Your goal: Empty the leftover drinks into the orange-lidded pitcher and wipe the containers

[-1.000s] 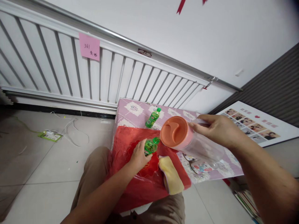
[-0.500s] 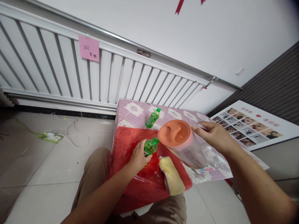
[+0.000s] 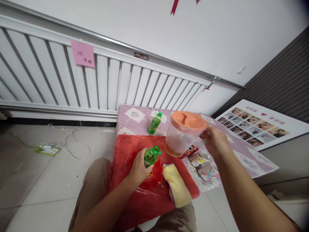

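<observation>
My left hand (image 3: 139,166) is wrapped round a green plastic bottle (image 3: 151,155) whose mouth is uncapped, over the red plastic sheet (image 3: 123,146). To the right, my right hand (image 3: 215,140) grips the handle of a clear pitcher (image 3: 180,138) with an orange lid (image 3: 189,120). A little brownish liquid lies in the pitcher's bottom, and the pitcher is roughly upright, apart from the bottle. A second green bottle (image 3: 154,123), capped, stands behind on the flowered tablecloth (image 3: 130,116). A folded yellow cloth (image 3: 176,185) lies on the red sheet between my hands.
Right of the pitcher are a red can (image 3: 192,149), partly hidden, and two patterned glass cups (image 3: 198,160). A white radiator (image 3: 103,80) runs behind the table. A photo board (image 3: 263,124) leans at the right. On the floor at left lies a green power strip (image 3: 47,150) with cables.
The pitcher has gone from tilted to nearly upright, uncovering the can and cups behind it. The left hand's bottle has turned its open mouth more toward me. The view has shifted slightly.
</observation>
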{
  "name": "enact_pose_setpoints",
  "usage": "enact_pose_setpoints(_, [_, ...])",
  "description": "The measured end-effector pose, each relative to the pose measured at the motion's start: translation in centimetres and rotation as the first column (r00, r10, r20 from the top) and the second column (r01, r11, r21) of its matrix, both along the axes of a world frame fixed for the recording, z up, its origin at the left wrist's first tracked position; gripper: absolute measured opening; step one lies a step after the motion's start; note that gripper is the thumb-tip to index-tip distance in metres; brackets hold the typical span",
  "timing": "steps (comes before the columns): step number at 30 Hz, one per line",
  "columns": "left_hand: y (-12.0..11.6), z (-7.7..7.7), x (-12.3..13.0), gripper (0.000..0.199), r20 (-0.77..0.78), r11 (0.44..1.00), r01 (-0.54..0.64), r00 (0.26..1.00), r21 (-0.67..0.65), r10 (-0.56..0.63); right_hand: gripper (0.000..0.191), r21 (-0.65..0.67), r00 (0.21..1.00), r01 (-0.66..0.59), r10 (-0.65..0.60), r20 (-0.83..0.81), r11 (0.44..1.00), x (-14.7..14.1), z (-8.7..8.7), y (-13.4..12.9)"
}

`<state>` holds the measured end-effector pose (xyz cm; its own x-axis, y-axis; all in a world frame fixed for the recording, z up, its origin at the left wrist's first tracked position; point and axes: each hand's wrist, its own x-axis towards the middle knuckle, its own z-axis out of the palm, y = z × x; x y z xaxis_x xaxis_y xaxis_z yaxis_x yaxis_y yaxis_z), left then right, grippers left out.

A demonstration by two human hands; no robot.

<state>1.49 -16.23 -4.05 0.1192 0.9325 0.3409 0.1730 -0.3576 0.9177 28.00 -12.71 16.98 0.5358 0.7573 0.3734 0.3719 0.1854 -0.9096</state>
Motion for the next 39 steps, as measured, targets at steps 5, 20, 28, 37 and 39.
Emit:
enact_pose_setpoints(5, [-0.1,-0.2,0.1,0.077,0.008,1.000,-0.004,1.000,-0.006,0.004,0.035,0.051,0.989,0.027,-0.020,-0.149,0.998,-2.0,-2.9,1.5])
enact_pose_setpoints(20, [0.2,-0.5,0.0,0.073,-0.001,1.000,0.007,1.000,-0.002,-0.007,0.035,0.017,0.968,0.100,-0.093,-0.233,0.995,-7.8,-13.5,5.8])
enact_pose_setpoints(28, [0.2,-0.5,-0.2,0.074,0.003,1.000,0.010,1.000,-0.011,-0.010,0.040,-0.070,0.982,0.029,-0.041,-0.185,0.997,-7.0,-15.0,4.8])
enact_pose_setpoints(37, [0.0,-0.3,-0.4,0.072,-0.011,1.000,0.015,1.000,-0.025,-0.015,0.055,-0.117,0.988,0.078,-0.092,-0.123,0.990,-4.5,-16.7,0.0])
enact_pose_setpoints(39, [0.0,-0.2,-0.5,0.071,-0.030,1.000,0.014,0.999,-0.014,-0.015,0.051,-0.165,0.996,0.068,-0.078,-0.051,0.984,-4.1,-17.8,-1.5])
